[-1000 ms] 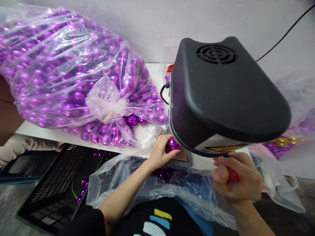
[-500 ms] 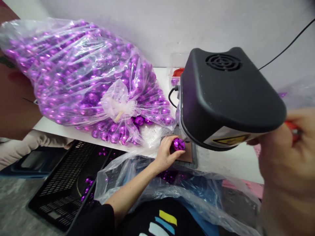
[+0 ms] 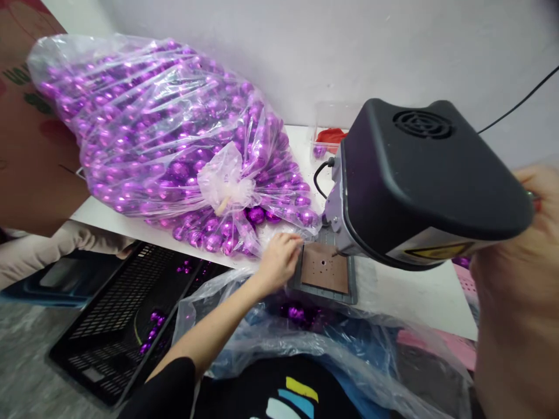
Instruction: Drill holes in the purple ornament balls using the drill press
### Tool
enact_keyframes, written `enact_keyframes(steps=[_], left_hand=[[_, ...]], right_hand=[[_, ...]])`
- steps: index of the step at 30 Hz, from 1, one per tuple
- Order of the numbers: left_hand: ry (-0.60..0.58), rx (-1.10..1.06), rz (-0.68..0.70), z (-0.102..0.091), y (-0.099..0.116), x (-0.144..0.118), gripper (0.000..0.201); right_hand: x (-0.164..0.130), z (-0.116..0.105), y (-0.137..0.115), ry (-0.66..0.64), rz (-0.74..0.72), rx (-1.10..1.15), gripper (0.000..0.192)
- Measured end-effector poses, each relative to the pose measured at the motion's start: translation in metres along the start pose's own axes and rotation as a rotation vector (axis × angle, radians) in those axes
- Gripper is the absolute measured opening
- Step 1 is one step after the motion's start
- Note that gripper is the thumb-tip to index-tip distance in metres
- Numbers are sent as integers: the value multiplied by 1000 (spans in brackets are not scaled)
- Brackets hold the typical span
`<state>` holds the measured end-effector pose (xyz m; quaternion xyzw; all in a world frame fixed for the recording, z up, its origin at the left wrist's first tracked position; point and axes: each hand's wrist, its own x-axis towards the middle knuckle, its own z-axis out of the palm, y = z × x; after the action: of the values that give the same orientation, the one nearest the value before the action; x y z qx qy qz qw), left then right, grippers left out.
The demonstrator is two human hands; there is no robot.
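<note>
My left hand (image 3: 276, 262) rests at the table edge, its fingertips against the plastic of a big clear bag of shiny purple balls (image 3: 166, 139), just left of the brown plate (image 3: 325, 267) under a black-hooded machine (image 3: 428, 174). No ball lies on the plate, and I cannot see whether the hand holds one. My right hand (image 3: 515, 273), large and blurred at the right edge, is closed round the machine's red handle (image 3: 536, 202). An open clear bag (image 3: 349, 343) on my lap holds a few purple balls (image 3: 297, 314).
A black slatted crate (image 3: 109, 314) with loose purple balls sits on the floor at lower left. A brown cardboard box (image 3: 26, 128) stands at far left, with another person's pale sleeve (image 3: 43, 250) below it. A small clear container (image 3: 327, 139) stands behind the machine.
The purple ball that my left hand held on the plate is gone, and the hand has shifted left to the big bag. My right hand has risen with the red handle.
</note>
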<state>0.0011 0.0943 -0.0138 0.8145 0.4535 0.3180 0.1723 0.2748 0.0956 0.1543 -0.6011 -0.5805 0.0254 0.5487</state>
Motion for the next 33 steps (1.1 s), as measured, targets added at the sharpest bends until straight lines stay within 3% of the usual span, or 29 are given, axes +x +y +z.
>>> enact_keyframes(steps=[4,8,12,16,18,21,24,26,30,33], left_hand=[[-68,276,-29,10,-28,64,49],[-175,361,79,16,-30,92,51],[-227,414,89,2,-32,87,41],[-202,391,-1,-32,-36,55,44],[-165,251,-56,-48,-32,36,47],[-73,-255,-149,-56,-14,9,54],[-119,-904,-325,-37,10,-12,54],[-171,-1187,-468,-17,21,-19,55],[-197,-1461,-717,10,30,-19,59],[-189,-1515,-776,13,29,-12,54]], right_hand=[[3,0,-6,-8,54,58,13],[4,1,-10,1,76,90,17],[5,1,-11,-11,93,115,19],[5,2,-11,-38,95,116,20],[4,3,-10,-36,96,128,23],[5,6,-8,-30,79,167,23],[5,8,-7,-16,57,180,22],[6,8,-8,-22,68,187,24],[8,5,-9,-56,76,142,30],[10,4,-9,-74,45,136,37]])
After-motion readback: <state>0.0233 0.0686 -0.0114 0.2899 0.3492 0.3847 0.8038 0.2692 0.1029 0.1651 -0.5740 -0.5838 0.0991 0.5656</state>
